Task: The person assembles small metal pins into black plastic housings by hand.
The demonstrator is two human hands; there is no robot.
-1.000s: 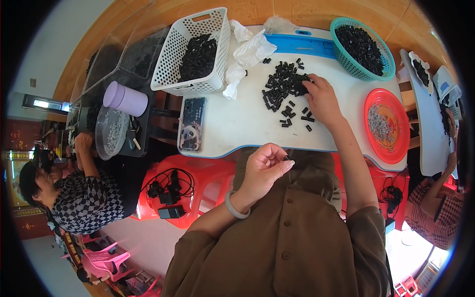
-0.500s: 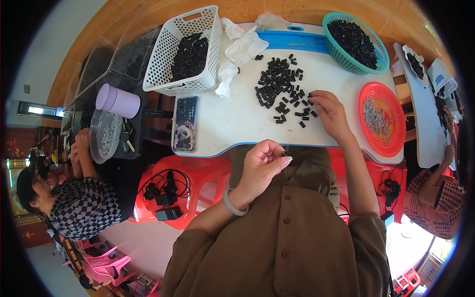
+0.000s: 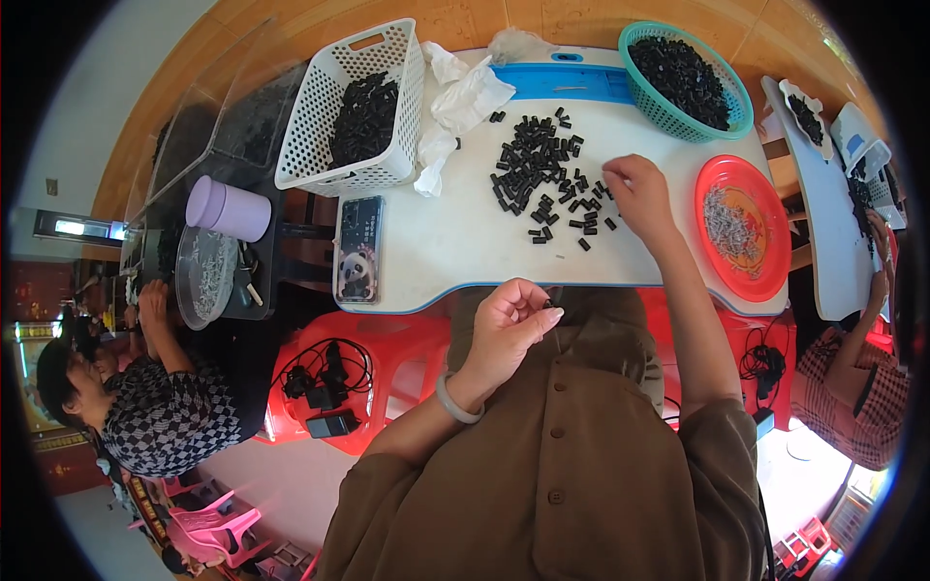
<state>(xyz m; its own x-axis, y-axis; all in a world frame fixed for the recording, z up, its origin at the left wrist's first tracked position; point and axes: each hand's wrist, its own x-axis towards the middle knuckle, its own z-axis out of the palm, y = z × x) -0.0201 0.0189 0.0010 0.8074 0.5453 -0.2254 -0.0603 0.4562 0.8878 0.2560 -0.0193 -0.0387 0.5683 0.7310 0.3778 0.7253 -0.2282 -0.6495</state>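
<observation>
My left hand (image 3: 509,324) is closed in front of the table's near edge, thumb and forefinger pinching a small black piece (image 3: 549,304). Its details are mostly hidden by the fingers. A loose pile of short black tube-like pieces (image 3: 531,160) lies in the middle of the white table (image 3: 446,252). Just right of that pile is my right hand (image 3: 639,198), fingers curled together over the tabletop. Whatever sits between those fingertips, if anything, is too small to make out. Beyond my right wrist, a red plate (image 3: 781,261) holds thin whitish bits.
A white perforated basket (image 3: 412,97) of black pieces stands back left, a teal basket (image 3: 668,121) of them back right. Crumpled white paper (image 3: 470,102) and a phone (image 3: 360,250) lie on the table. A purple container (image 3: 229,208) stands left. People sit at both sides.
My right hand has lifted slightly away from the pieces at the pile's right edge, its fingers drawn closer together. The left hand keeps its pinch almost in place.
</observation>
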